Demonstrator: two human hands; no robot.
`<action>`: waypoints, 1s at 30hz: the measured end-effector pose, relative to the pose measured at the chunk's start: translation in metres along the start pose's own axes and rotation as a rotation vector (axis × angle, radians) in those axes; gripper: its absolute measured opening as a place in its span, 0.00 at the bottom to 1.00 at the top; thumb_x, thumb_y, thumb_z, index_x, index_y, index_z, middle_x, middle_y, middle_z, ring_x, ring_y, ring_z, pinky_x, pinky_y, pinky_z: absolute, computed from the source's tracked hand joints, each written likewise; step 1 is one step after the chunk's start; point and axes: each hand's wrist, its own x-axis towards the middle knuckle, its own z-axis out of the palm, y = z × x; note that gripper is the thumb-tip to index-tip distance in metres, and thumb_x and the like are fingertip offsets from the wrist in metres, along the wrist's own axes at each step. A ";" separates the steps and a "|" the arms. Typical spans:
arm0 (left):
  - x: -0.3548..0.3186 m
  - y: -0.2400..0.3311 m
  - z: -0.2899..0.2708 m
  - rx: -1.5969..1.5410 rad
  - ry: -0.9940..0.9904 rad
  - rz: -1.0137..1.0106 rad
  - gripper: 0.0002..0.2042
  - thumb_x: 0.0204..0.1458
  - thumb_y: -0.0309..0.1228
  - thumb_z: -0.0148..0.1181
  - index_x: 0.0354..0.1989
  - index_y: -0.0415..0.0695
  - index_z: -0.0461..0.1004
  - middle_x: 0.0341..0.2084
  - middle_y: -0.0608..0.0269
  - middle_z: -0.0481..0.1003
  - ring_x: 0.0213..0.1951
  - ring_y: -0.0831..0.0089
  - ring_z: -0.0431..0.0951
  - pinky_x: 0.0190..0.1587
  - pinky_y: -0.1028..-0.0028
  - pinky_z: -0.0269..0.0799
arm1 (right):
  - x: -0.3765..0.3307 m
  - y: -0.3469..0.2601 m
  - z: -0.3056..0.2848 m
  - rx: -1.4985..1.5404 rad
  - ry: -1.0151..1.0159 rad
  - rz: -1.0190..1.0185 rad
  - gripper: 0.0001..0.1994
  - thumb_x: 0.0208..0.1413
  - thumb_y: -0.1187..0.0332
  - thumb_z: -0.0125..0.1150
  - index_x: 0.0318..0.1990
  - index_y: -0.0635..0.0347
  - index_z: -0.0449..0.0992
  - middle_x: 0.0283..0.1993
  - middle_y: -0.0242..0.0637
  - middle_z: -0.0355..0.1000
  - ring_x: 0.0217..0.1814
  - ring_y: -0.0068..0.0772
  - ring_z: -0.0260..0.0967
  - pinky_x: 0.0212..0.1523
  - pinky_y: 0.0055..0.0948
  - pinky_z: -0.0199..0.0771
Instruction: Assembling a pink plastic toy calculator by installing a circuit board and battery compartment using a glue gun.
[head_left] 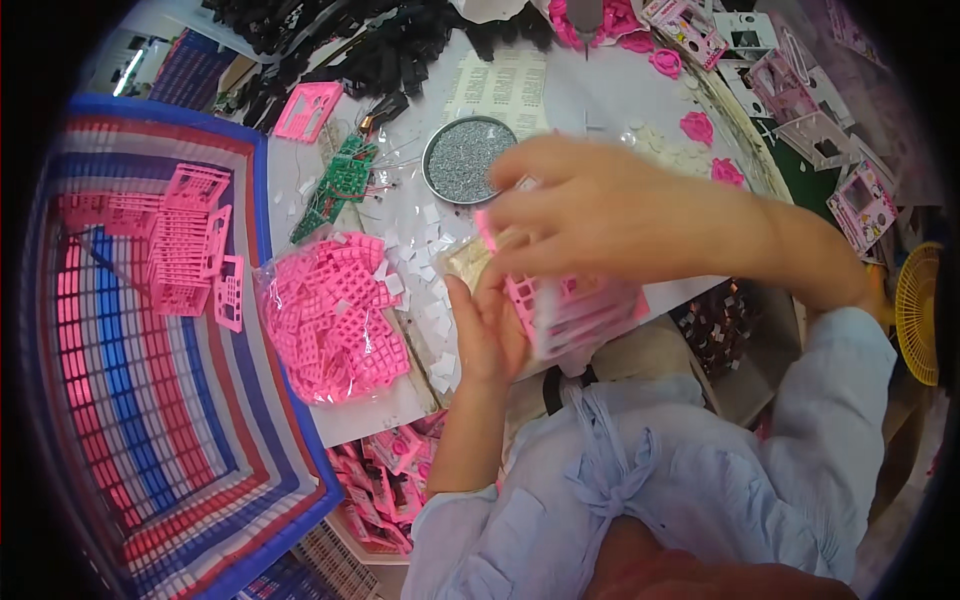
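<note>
Both my hands hold a small pink plastic grid basket [572,308] over the front edge of the white table [590,95]. My left hand [484,330] cups it from below and from the left. My right hand [590,215] reaches across from the right and closes its fingers on the basket's top left corner. A clear bag of pink grid panels [330,315] lies just left of my left hand. Small white paper squares [425,260] are scattered between the bag and the basket.
A round tin of silver glitter [467,158] and a green circuit board [340,180] sit behind the bag. A large striped woven bag [120,400] at left holds several finished pink baskets [190,250]. Black parts are piled at the back; pink toy boxes [860,205] stand at right.
</note>
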 end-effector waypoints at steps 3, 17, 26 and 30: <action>-0.002 -0.006 -0.020 -0.114 0.023 -0.056 0.35 0.65 0.61 0.39 0.65 0.42 0.66 0.58 0.56 0.73 0.57 0.63 0.75 0.59 0.60 0.71 | 0.025 0.003 0.028 0.013 -0.022 -0.013 0.29 0.43 0.66 0.69 0.59 0.49 0.75 0.59 0.39 0.70 0.63 0.47 0.64 0.58 0.40 0.70; -0.008 0.007 -0.036 0.499 0.383 0.615 0.36 0.58 0.27 0.60 0.72 0.37 0.49 0.52 0.58 0.68 0.46 0.72 0.73 0.49 0.72 0.72 | -0.026 -0.052 0.141 1.420 0.607 0.801 0.31 0.61 0.68 0.65 0.68 0.63 0.60 0.59 0.37 0.68 0.61 0.28 0.66 0.61 0.32 0.68; -0.014 0.005 -0.031 0.952 0.317 0.562 0.55 0.39 0.25 0.71 0.76 0.35 0.41 0.46 0.58 0.61 0.38 0.71 0.63 0.43 0.73 0.66 | -0.033 -0.052 0.120 1.184 0.416 0.620 0.31 0.60 0.66 0.65 0.67 0.67 0.59 0.60 0.45 0.69 0.60 0.35 0.69 0.60 0.34 0.69; -0.019 0.005 -0.029 0.929 0.312 0.520 0.54 0.40 0.25 0.71 0.75 0.35 0.41 0.45 0.58 0.61 0.39 0.70 0.63 0.45 0.73 0.66 | -0.039 -0.052 0.119 1.168 0.387 0.600 0.32 0.58 0.66 0.67 0.66 0.67 0.60 0.60 0.48 0.69 0.61 0.38 0.70 0.60 0.35 0.68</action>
